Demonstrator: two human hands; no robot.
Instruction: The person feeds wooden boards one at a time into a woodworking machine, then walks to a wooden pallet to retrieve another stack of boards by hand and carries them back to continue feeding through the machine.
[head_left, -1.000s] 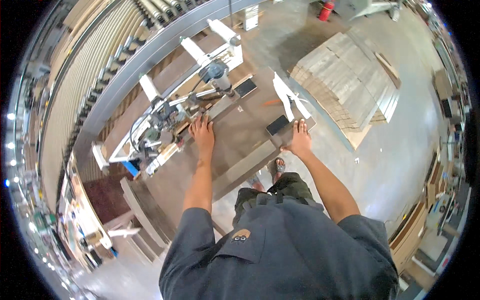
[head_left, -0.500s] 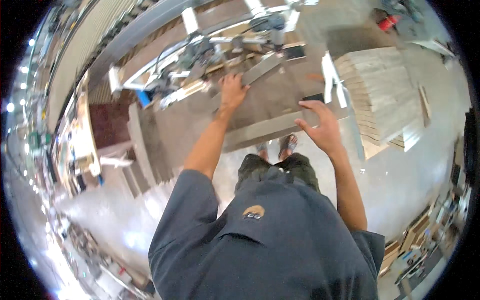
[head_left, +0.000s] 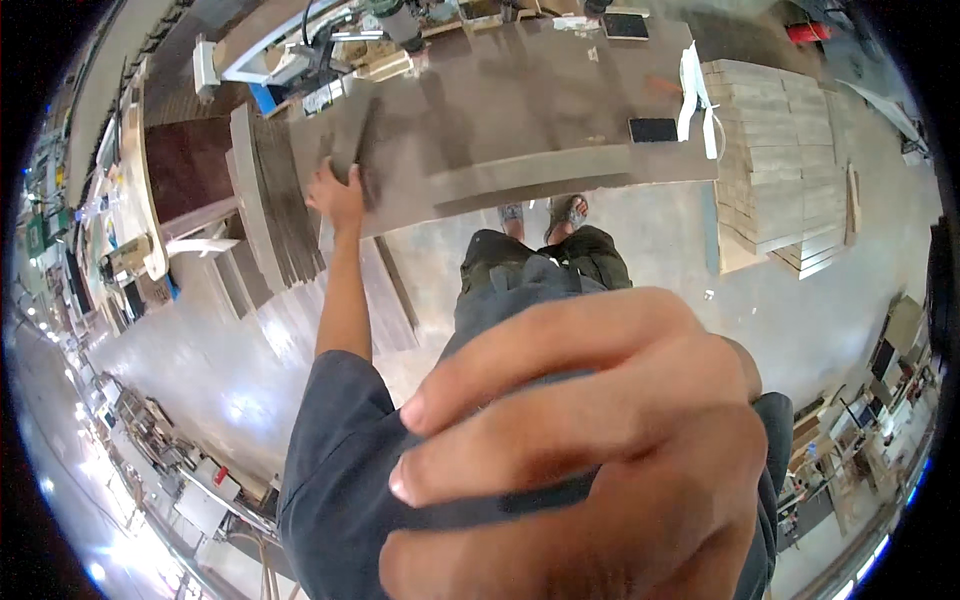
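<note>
My left hand [head_left: 338,202] grips the near end of a short grey-brown plank [head_left: 352,125] at the left part of the brown worktable [head_left: 480,110]. The plank is tilted, with a dark edge along its right side. Close to the camera looms my right hand [head_left: 600,440], its fingers loosely bent with gaps between them and nothing visible in them. It covers much of my shirt. Along the table's near edge lies a long grey plank [head_left: 530,174]. Just left of my left hand is a stack of long planks [head_left: 270,195].
Stacked boards [head_left: 780,160] stand to the right of the table. Two dark rectangular pads, one near the right edge [head_left: 653,130], and white strips [head_left: 692,90] lie on the table. Clamps and a metal frame [head_left: 270,60] occupy its far left.
My left hand has moved left, and the plank that lay diagonally by it is now at the table's left. My right hand has come up from above the table to near the camera.
</note>
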